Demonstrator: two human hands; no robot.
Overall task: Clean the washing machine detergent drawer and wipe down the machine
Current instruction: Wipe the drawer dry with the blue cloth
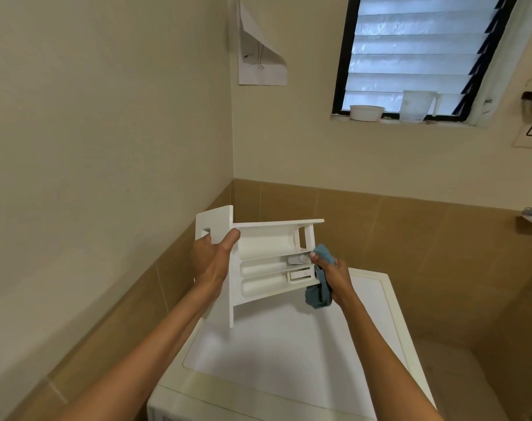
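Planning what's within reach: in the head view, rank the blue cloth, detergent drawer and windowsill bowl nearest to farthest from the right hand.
1. Blue cloth: gripped in the right hand.
2. Detergent drawer: just left of it.
3. White bowl: on the windowsill, far beyond.

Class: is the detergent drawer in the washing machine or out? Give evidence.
Out: the left hand holds the detergent drawer aloft above the washing machine; the right hand grips a blue cloth.
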